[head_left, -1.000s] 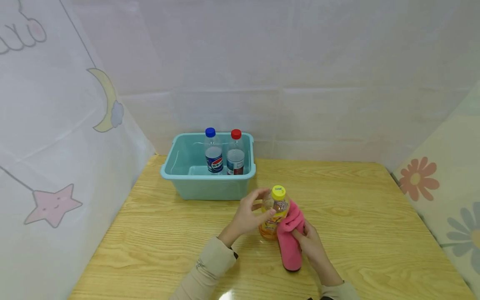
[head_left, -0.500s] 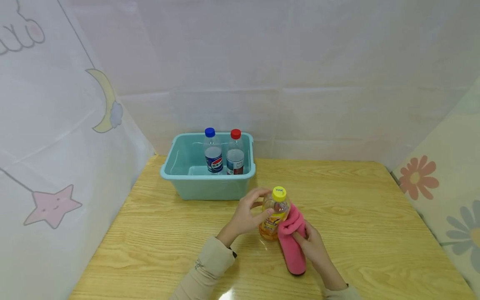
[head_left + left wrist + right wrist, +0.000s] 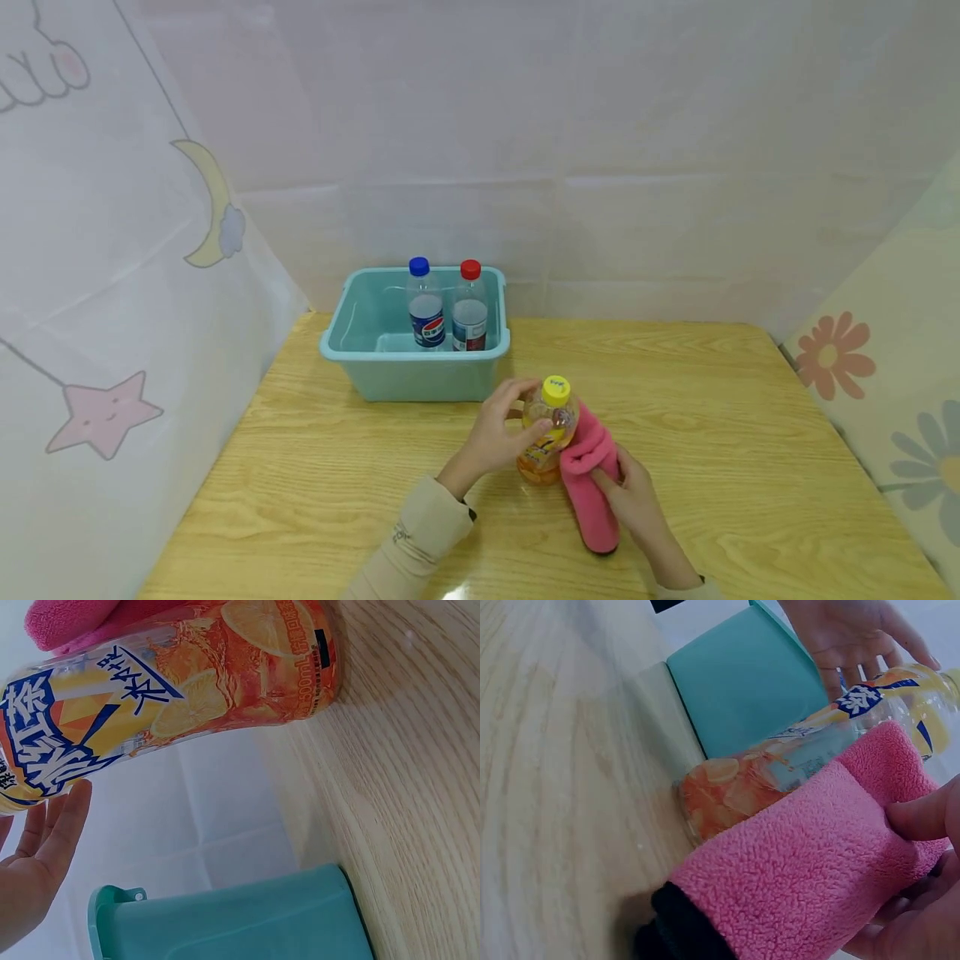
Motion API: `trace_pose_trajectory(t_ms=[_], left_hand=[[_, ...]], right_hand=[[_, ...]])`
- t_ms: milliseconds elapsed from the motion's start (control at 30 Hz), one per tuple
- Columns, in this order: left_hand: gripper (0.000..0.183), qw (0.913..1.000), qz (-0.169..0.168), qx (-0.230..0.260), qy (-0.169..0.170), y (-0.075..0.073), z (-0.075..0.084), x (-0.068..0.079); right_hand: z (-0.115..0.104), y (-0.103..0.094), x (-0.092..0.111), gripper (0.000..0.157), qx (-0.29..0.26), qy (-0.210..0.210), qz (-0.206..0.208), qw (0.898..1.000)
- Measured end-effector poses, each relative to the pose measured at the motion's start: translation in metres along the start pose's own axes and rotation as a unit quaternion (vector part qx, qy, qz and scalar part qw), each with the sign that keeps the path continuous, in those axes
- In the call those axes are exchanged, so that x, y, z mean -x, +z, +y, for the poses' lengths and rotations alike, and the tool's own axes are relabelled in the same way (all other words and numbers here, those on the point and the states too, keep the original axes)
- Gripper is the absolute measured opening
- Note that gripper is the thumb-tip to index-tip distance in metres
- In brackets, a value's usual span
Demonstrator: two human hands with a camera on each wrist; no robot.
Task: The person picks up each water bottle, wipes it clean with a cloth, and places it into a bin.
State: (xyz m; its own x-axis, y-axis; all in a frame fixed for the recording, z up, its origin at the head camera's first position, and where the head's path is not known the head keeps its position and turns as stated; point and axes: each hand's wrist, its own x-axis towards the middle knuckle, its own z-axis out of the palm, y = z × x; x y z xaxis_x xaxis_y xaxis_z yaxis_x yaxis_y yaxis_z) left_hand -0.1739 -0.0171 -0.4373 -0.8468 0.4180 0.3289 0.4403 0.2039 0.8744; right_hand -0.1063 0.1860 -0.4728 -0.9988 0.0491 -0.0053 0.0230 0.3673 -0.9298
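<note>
A clear bottle of orange-brown iced tea [image 3: 542, 457] with a yellow cap stands on the wooden table, leaning a little. My left hand [image 3: 493, 435] grips its upper part, thumb in front and fingers round the far side. In the left wrist view, oranges and blue lettering cover the bottle's label [image 3: 172, 694]. My right hand [image 3: 637, 500] holds a folded pink cloth [image 3: 595, 512] against the bottle's right side. The right wrist view has the fluffy cloth [image 3: 795, 862] with a dark edge, pinched under the right thumb [image 3: 922, 816]. Some right fingers are hidden behind it.
Behind the hands, slightly left, sits a light blue plastic basin [image 3: 420, 379]. It holds a blue-capped bottle [image 3: 427, 312] and a red-capped bottle [image 3: 470, 312], both upright. The wooden table [image 3: 720, 417] ends at a pale printed curtain [image 3: 675, 233] at the back and sides.
My right hand and the pink cloth have shifted slightly right and toward me. The left hand keeps its grip on the iced tea bottle, which has barely moved.
</note>
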Motion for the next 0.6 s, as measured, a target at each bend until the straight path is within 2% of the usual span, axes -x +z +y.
trace_pose_trajectory(t_ms=[100, 267, 467, 600], left_hand=[[0.049, 1.0000, -0.005, 0.004, -0.003, 0.000, 0.000, 0.000], [0.048, 1.0000, -0.008, 0.001, -0.001, -0.001, 0.003, 0.000], [0.046, 1.0000, -0.004, -0.004, 0.006, -0.002, 0.002, 0.000], [0.046, 0.9999, -0.004, 0.001, 0.012, -0.001, 0.000, 0.000]], right_hand=[[-0.003, -0.005, 0.000, 0.033, -0.007, -0.014, 0.011, 1.000], [-0.007, -0.014, -0.002, 0.037, -0.016, -0.054, 0.031, 0.998], [-0.016, -0.022, -0.005, 0.039, -0.058, -0.126, 0.052, 0.989], [-0.023, -0.025, -0.006, 0.033, -0.066, -0.149, 0.070, 0.984]])
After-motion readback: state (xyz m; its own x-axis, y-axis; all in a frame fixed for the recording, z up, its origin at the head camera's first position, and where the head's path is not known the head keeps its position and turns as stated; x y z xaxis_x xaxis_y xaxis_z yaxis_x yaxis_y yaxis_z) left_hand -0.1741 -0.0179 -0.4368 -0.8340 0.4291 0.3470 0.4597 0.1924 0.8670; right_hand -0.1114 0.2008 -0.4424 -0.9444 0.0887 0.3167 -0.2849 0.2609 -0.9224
